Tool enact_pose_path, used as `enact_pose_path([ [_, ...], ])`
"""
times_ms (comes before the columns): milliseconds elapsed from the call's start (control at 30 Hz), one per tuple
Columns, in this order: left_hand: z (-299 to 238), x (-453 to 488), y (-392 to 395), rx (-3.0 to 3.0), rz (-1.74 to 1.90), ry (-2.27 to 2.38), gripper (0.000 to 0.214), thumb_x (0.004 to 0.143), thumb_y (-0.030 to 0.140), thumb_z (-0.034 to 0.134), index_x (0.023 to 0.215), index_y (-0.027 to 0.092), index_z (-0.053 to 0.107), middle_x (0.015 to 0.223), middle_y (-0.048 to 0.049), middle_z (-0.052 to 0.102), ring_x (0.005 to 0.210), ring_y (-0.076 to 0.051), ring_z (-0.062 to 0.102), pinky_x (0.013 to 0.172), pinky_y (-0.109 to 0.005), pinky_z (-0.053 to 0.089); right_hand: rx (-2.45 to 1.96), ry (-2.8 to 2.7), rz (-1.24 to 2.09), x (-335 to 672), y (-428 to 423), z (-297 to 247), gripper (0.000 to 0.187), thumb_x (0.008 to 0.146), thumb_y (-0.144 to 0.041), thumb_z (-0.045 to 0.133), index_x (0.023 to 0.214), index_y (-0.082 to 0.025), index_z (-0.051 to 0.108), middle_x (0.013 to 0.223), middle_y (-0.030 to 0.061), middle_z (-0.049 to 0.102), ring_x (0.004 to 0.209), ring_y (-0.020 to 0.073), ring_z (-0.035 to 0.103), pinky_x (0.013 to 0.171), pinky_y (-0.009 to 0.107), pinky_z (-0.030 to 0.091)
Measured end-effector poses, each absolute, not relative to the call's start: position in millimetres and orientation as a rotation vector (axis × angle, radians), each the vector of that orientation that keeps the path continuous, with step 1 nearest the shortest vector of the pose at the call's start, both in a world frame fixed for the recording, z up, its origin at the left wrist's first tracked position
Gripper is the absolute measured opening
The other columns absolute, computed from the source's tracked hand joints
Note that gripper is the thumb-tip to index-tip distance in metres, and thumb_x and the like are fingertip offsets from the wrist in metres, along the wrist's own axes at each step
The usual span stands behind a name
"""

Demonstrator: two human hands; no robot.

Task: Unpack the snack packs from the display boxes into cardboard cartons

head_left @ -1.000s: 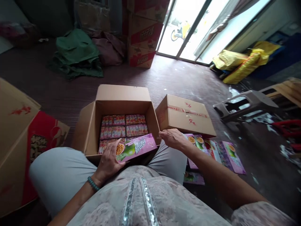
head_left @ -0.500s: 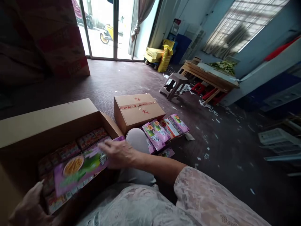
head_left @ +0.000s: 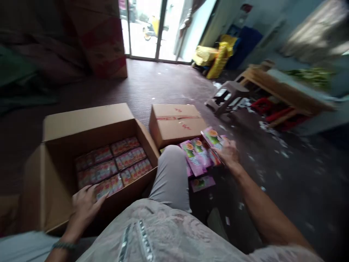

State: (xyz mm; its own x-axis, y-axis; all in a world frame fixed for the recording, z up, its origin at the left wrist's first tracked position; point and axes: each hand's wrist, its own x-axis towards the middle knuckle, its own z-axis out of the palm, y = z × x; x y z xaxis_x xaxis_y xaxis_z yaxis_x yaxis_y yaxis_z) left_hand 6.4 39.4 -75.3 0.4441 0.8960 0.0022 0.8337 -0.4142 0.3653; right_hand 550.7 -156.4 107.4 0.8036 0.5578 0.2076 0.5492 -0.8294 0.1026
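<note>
Right hand (head_left: 229, 152)'s moved out to the right of the open carton (head_left: 87, 119), purple box (head_left: 209, 135) in its grip.
Left hand (head_left: 85, 204)'s loosely spread, reaching the small packs (head_left: 105, 171) inside the carton's near side.

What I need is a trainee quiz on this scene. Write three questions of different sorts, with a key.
1. Multiple choice. Where is the right hand?
A) On the stool
B) At a purple passion-fruit pack
C) Against the glass door

2. True or false: a green bracelet is on the wrist of the left hand.

3. Fill in the blank: from the wearer's viewpoint, the closed carton stands to the ____ of the open carton.

Key: 1. B; 2. true; 3. right
</note>
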Motion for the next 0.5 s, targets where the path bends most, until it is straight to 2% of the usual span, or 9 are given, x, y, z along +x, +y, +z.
enact_pose_path([
  [33,-69.5,11.6,42.1,2.352,0.243,1.5,0.056,0.079,0.058,0.045,0.111,0.016,0.064,0.111,-0.0173,0.066,0.112,-0.036,0.058,0.1,-0.051,0.044,2.966,0.949,0.276,553.6,-152.1,89.1,0.055,0.082,-0.052,0.063,0.119,-0.011,0.062,0.108,0.0213,0.062,0.087,0.0294,0.063,0.072,0.038,0.048],
  [100,-61.9,19.9,53.9,2.253,0.128,1.566,0.057,0.079,0.056,0.048,0.111,0.012,0.065,0.113,-0.0194,0.065,0.111,-0.034,0.058,0.1,-0.047,0.044,3.011,1.17,0.232,546.3,-129.3,59.3,0.046,0.088,-0.051,0.054,0.11,-0.013,0.066,0.102,0.0193,0.065,0.09,0.0293,0.063,0.078,0.04,0.048],
  [200,-61.7,29.6,79.7,1.93,-0.033,1.746,0.05,0.076,0.054,0.059,0.104,0.014,0.065,0.109,-0.0173,0.067,0.109,-0.033,0.06,0.096,-0.042,0.045,3.072,1.645,0.267,505.7,-65.0,42.9,0.04,0.092,-0.046,0.047,0.109,-0.016,0.067,0.106,0.0166,0.067,0.093,0.0274,0.062,0.086,0.039,0.048],
  [267,-68.8,37.2,98.0,1.645,-0.102,1.841,0.042,0.075,0.052,0.063,0.094,0.016,0.066,0.098,-0.0139,0.07,0.1,-0.031,0.064,0.086,-0.038,0.049,3.074,1.921,0.197,470.7,-10.2,45.6,0.038,0.092,-0.044,0.046,0.109,-0.016,0.067,0.106,0.015,0.068,0.096,0.0264,0.063,0.088,0.038,0.047],
  [400,-96.2,48.2,132.6,1.381,-0.151,1.97,0.04,0.081,0.053,0.058,0.084,0.014,0.067,0.074,-0.0111,0.068,0.081,-0.029,0.067,0.066,-0.036,0.05,2.948,2.277,-0.087,417.9,89.6,40.7,0.034,0.093,-0.039,0.048,0.11,-0.017,0.067,0.105,0.0131,0.069,0.096,0.0246,0.063,0.086,0.034,0.047],
  [500,-120.5,42.1,155.6,1.291,-0.174,2.066,0.041,0.082,0.052,0.06,0.088,0.012,0.068,0.075,-0.0124,0.069,0.083,-0.03,0.068,0.068,-0.038,0.051,2.882,2.323,-0.329,400.2,129.8,16.1,0.03,0.092,-0.038,0.051,0.106,-0.017,0.068,0.103,0.0118,0.07,0.091,0.023,0.065,0.08,0.032,0.048],
])
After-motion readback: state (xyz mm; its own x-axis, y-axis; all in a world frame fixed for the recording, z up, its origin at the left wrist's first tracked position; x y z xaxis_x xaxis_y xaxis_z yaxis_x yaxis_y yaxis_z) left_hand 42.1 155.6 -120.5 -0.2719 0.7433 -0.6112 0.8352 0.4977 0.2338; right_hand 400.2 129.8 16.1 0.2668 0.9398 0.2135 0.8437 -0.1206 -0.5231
